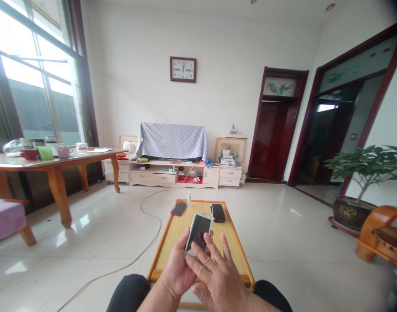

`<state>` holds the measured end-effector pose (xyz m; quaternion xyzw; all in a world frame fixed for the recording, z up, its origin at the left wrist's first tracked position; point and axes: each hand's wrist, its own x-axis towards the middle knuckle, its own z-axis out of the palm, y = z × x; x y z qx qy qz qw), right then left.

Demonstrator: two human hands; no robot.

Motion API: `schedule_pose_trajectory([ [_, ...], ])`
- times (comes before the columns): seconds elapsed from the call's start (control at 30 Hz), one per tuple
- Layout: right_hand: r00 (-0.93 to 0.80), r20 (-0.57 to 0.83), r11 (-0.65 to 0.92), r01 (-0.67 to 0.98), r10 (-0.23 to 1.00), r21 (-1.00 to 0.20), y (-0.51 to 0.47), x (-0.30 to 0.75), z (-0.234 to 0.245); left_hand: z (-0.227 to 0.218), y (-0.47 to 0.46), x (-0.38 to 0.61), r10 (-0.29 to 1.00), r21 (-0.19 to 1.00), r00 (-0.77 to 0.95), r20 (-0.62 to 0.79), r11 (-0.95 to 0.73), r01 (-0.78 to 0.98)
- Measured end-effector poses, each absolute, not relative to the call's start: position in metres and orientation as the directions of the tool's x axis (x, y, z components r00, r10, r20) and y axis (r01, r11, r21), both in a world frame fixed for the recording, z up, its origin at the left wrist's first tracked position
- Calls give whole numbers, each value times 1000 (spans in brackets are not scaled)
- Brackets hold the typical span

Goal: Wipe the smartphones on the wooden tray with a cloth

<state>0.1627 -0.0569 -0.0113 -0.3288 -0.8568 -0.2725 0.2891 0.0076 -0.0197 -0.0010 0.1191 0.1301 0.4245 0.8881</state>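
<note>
The left hand (177,269) cups a smartphone (198,229) from below, its fingers curled round the left edge and back so the slab stands tilted, screen toward the person. The right hand (215,277) lies across the phone's lower end with fingers spread and nearly straight, their tips resting on the dark glass rather than gripping it. The phone is a thin, rigid rectangle with a pale metallic rim and glossy black face. It looks light but slick and breakable at the glass, so the long edges seem the safest place to hold it, not the screen. Just beyond the fingertips lies the low table (169,242), a honey-coloured wooden top with a raised, rounded rim. At its far end, well apart from the hands, a second black phone (218,212) lies flat beside a small clear bottle (188,199) and a blurred dark object (179,209). A pale cable (153,234) snakes over the shiny tiled floor to the left.
</note>
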Motion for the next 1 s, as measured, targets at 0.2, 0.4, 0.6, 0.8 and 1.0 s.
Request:
schedule_pose_trajectory([
  [0.2,-478,692,503,843,541,190,-27,175,14,-10,-20,13,825,378,560,-75,543,-750],
  [0.4,-570,678,582,773,464,252,-42,158,0,-10,-18,5,806,360,584,-96,575,-735],
  [0.6,-600,658,622,743,455,246,-41,155,3,-15,-18,2,785,371,615,-77,595,-713],
  [0.8,-483,685,554,821,545,138,-21,153,17,-9,-19,6,804,417,594,-15,545,-728],
  [1.0,-670,591,700,675,450,233,-54,132,-21,-17,-14,-12,784,340,619,-41,594,-730],
])
